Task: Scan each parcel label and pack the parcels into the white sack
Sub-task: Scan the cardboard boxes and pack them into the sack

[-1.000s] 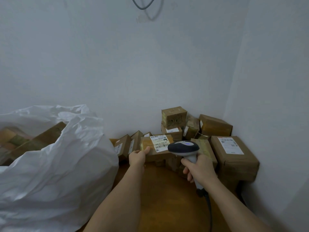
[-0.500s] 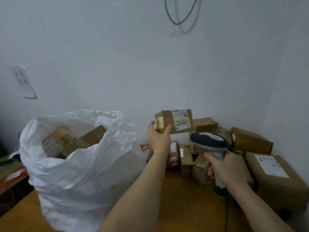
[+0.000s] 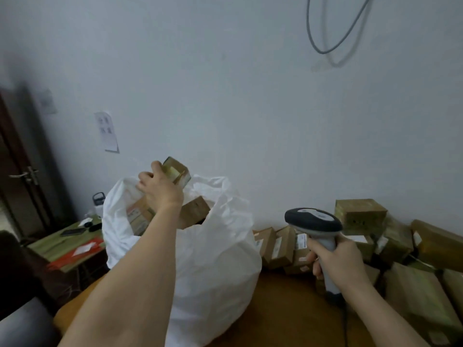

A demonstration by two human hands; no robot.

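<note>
L hand (image 3: pixel 160 189) has swung its gripped parcel (image 3: pixel 176 170) from pile at 3 o'clock over sack (image 3: pixel 213 246), drop next; R hand (image 3: pixel 335 259) clutches scanner (image 3: pixel 314 222).

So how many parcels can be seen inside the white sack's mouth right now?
2 at least: one parcel with a label at the left of the white sack opening, one plain brown parcel to its right. More may be hidden beneath.
</note>
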